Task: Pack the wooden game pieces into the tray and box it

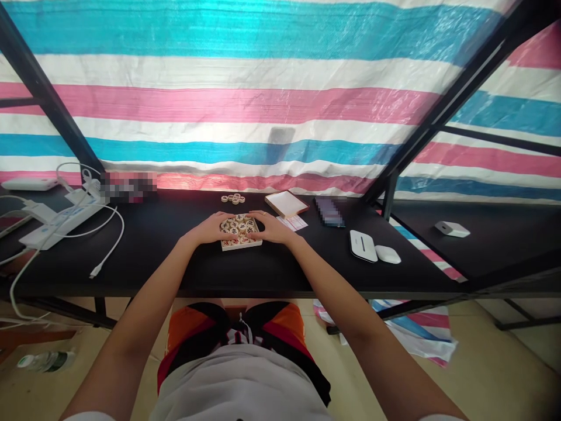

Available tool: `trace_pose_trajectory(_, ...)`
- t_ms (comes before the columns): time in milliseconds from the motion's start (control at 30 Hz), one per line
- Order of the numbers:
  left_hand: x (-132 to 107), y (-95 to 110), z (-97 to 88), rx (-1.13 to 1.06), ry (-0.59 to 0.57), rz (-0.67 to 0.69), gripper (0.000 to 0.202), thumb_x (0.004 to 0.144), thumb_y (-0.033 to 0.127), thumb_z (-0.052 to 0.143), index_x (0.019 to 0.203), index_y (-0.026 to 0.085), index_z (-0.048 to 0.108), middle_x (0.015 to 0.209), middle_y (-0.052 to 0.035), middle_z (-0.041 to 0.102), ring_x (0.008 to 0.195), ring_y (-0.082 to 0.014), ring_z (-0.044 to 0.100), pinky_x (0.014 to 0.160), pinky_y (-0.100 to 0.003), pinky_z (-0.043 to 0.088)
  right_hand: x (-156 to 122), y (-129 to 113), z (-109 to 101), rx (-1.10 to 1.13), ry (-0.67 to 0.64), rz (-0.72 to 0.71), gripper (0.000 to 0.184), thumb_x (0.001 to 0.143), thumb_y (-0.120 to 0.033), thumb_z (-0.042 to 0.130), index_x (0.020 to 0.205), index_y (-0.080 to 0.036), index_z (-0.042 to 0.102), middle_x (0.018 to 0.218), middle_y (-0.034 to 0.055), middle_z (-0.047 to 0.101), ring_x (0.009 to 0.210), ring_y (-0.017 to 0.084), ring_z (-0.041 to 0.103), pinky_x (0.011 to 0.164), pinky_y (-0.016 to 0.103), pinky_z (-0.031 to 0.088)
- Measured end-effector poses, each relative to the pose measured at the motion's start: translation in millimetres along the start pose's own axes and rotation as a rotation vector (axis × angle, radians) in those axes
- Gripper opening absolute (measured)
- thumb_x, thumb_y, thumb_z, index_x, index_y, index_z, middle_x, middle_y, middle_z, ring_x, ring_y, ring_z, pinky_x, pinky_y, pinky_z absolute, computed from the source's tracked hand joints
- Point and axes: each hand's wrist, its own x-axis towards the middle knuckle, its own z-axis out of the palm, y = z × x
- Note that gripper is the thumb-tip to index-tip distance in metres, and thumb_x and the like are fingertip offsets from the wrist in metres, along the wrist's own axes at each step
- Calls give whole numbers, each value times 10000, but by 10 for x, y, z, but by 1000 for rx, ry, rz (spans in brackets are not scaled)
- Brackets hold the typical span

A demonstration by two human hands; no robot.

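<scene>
A shallow white box (240, 246) of round Chinese chess pieces (239, 227) sits on the black desk, its pieces marked with red and black characters. My left hand (210, 229) wraps the box's left side, thumb lying over the pieces. On the opposite side my right hand (274, 228) curls around the box, its thumb also on the pieces. Behind the box, several loose chess pieces (233, 199) rest in a small cluster. To the right lies a white box lid (286, 204) with a brownish edge, partly over a printed paper sheet (295, 223).
A power strip (65, 225) with white cables covers the desk's left side. At the right are a phone (329, 211), a white flat device (363, 245) and a white mouse-like object (388, 254). Black frame bars (421, 126) slant up on both sides before a striped sheet (245, 105).
</scene>
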Motion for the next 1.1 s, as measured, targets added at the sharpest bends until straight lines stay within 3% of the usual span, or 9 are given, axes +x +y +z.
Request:
trace_pose_trajectory(233,10,-18,8,5,1,-2,842,687,713,594,1378,255,446,1389,-85,439,1259,-306,440,1060,-394,361,-11,-31,-47,23,-6,-9,529,875,-518,520,1331,-251,499,1382,92,470,1276,261,449,1092,440,330)
trace_pose_trajectory(400,6,0,16,39,7,1,843,704,716,579,1385,235,450,1409,-102,414,1286,-316,410,1073,-408,353,-7,-16,-40,11,-6,-33,541,841,-479,588,1321,-245,505,1377,95,469,1268,264,455,1089,442,334)
trace_pose_trajectory(533,-5,84,15,99,75,93,684,755,687,556,1292,264,569,1461,-91,350,1353,-329,309,1111,-448,301,-6,-25,-24,6,9,-20,584,830,-539,582,1320,-229,508,1372,111,465,1274,271,450,1087,439,339)
trace_pose_trajectory(633,1,125,29,123,86,181,534,777,644,562,1145,276,683,1434,-79,388,1336,-323,338,1113,-449,305,-7,-42,-24,10,21,-23,587,820,-559,587,1298,-224,528,1354,115,477,1269,269,455,1082,434,349)
trace_pose_trajectory(800,18,121,60,138,105,214,505,803,617,547,1148,277,688,1377,-83,451,1287,-303,402,1104,-443,328,-10,-51,-52,9,-1,-51,493,854,-378,573,1315,-214,513,1357,112,476,1270,251,455,1094,432,333)
trace_pose_trajectory(933,25,110,70,177,107,218,520,832,621,500,1161,261,682,1357,-102,469,1282,-293,409,1098,-437,332,-5,-20,-56,8,-17,-58,529,807,-279,592,1327,-226,507,1373,105,467,1276,262,449,1094,456,330)
trace_pose_trajectory(1100,25,111,78,208,121,197,571,834,647,476,1219,259,642,1357,-110,477,1279,-296,413,1093,-446,331,-2,-2,-26,6,-1,-41,531,818,-381,608,1318,-224,519,1377,110,464,1291,264,436,1098,449,328)
